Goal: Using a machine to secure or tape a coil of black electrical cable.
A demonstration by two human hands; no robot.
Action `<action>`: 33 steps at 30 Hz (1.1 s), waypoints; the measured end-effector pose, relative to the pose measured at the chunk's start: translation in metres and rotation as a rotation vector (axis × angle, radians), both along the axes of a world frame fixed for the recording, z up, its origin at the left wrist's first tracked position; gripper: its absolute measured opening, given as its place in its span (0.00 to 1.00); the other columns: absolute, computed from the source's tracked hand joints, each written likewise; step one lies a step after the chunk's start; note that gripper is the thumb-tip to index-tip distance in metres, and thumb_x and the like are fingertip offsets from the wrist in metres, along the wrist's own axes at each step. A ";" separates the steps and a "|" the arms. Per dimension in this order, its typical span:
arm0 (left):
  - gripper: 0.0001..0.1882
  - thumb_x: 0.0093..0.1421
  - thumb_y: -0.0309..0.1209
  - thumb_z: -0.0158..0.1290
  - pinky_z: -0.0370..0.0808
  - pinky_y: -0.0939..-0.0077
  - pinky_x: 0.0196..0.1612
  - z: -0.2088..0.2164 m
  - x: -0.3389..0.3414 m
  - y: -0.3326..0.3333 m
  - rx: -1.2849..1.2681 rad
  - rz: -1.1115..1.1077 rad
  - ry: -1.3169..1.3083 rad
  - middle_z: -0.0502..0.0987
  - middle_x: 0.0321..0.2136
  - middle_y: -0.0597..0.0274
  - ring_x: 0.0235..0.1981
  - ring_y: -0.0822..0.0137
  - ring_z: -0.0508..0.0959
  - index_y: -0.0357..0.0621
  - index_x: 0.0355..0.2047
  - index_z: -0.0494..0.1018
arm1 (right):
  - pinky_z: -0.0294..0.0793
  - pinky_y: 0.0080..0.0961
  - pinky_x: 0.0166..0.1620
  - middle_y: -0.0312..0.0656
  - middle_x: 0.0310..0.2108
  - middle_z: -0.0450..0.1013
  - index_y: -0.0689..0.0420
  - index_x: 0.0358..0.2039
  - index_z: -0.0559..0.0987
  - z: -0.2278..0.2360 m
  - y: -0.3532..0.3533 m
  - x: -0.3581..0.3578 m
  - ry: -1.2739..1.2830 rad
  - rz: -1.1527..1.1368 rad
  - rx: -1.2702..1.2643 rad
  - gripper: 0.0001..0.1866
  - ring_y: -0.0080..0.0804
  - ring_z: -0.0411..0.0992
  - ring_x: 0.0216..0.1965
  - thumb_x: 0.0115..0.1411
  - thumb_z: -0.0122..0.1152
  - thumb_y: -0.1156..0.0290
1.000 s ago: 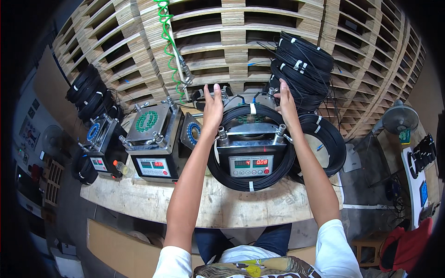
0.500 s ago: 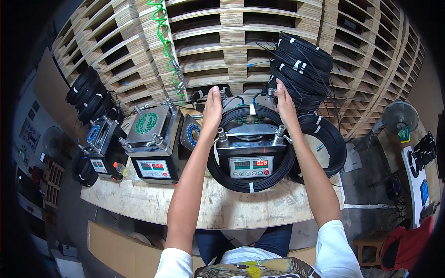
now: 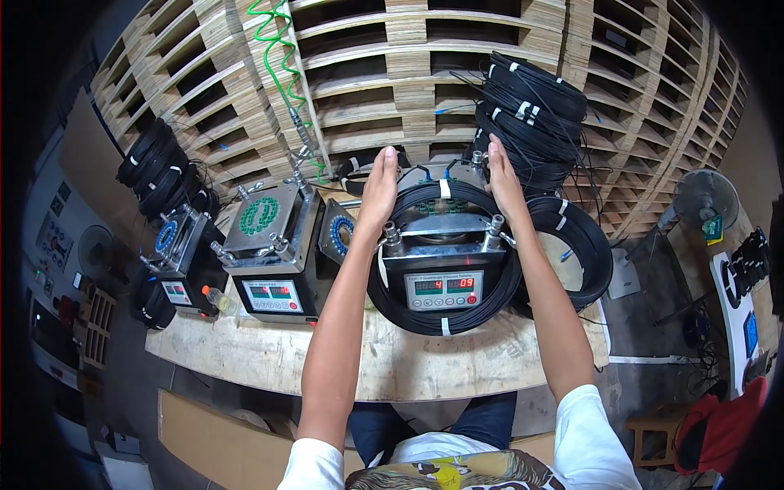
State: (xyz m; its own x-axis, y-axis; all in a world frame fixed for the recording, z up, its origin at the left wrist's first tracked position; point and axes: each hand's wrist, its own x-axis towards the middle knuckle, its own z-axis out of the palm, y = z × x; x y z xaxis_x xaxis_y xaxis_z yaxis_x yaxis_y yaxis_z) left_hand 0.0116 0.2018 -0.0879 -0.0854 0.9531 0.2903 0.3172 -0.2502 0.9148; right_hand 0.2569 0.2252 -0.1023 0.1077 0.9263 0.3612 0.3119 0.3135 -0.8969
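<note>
Holds left hand [image 3: 381, 189] and right hand [image 3: 504, 181] well apart, straight and uncurled, with coil [image 3: 412, 322] between, ringed around panel [image 3: 444, 291]. Cannot tell of contact with coil.

Left hand [image 3: 380, 186], right hand [image 3: 505, 181], both extended, seemingly flat

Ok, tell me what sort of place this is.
Probably a workshop or small factory: there are machines with lit displays on a wooden bench, piles of black cable, and stacked wooden pallets behind.
</note>
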 end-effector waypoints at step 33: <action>0.46 0.69 0.70 0.34 0.72 0.66 0.48 -0.015 -0.011 0.011 -0.100 0.135 -0.198 0.72 0.52 0.55 0.48 0.63 0.71 0.41 0.67 0.62 | 0.74 0.26 0.40 0.47 0.55 0.70 0.47 0.74 0.57 0.002 -0.004 -0.003 0.178 0.035 -0.032 0.38 0.29 0.72 0.44 0.73 0.37 0.36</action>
